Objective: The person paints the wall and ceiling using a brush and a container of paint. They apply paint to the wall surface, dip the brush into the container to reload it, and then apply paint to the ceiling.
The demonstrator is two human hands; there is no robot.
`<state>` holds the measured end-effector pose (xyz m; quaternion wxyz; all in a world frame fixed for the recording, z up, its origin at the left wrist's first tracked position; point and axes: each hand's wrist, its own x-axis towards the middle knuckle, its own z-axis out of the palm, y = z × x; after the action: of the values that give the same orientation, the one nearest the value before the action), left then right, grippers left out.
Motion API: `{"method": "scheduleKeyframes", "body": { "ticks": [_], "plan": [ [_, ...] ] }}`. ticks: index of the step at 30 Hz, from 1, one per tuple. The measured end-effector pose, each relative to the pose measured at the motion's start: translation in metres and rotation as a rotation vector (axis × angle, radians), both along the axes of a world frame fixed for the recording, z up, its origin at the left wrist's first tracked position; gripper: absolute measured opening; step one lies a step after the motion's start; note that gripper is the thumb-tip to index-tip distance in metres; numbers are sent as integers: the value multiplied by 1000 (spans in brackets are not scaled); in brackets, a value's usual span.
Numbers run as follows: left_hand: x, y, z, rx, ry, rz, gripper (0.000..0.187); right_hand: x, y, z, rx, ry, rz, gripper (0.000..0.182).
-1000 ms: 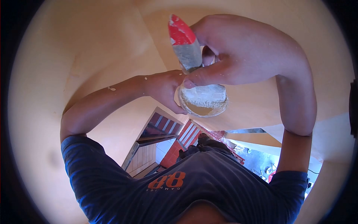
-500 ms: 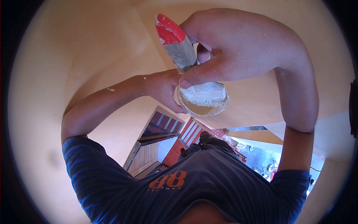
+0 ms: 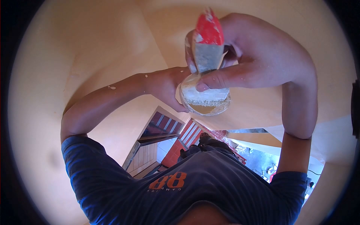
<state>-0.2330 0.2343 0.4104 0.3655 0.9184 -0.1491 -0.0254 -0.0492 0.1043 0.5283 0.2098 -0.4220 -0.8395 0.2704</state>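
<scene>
My right hand [image 3: 247, 56] grips a paintbrush [image 3: 208, 56] with a red-tipped, grey handle. Its broad end [image 3: 206, 94], coated in white paint, lies over the mouth of a small round container [image 3: 224, 109]. My thumb presses near the top of that coated part. My left hand [image 3: 170, 88] is wrapped around the container from the left side, and most of its fingers are hidden behind it. Something yellowish-brown shows inside the container below the white edge. Light splashes dot my left forearm.
A cream wall [image 3: 108, 45] surrounds my arms closely. Far below stand a wooden door [image 3: 144, 159] and red-and-white striped steps [image 3: 192, 131]. A cluttered floor [image 3: 255, 161] with several objects lies at lower right.
My right hand and the paintbrush have shifted right, and the brush handle has swung more upright. The coated end still lies over the container. My left hand has barely moved.
</scene>
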Motion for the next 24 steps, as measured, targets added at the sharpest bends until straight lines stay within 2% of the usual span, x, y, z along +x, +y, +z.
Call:
{"method": "scheduleKeyframes", "body": {
  "ticks": [4, 8, 13, 17, 20, 22, 24],
  "plan": [
    [-1, -3, -5, -125, 27, 150, 75, 10, -1, -16, 49, 53, 36, 22],
    [1, -4, -2, -189, 66, 135, 73, 18, -3, -24, 0, 87, -2, 21],
    [2, -3, -5, -134, 39, 146, 71, 17, -4, -20, 107, -103, 48, 19],
    [-5, -5, -7, -199, 41, 163, 75, 7, -7, -21, 126, -43, 36, 19],
    [-7, -5, -7, -254, 38, 187, 80, 7, -5, -20, 17, 3, -13, 20],
    [-8, -5, -6, -288, 36, 202, 83, 9, -2, -25, 229, 50, 21, 19],
    [-9, -4, -5, -319, 35, 216, 86, 9, -1, -27, 260, 69, -1, 19]
  ]
}}
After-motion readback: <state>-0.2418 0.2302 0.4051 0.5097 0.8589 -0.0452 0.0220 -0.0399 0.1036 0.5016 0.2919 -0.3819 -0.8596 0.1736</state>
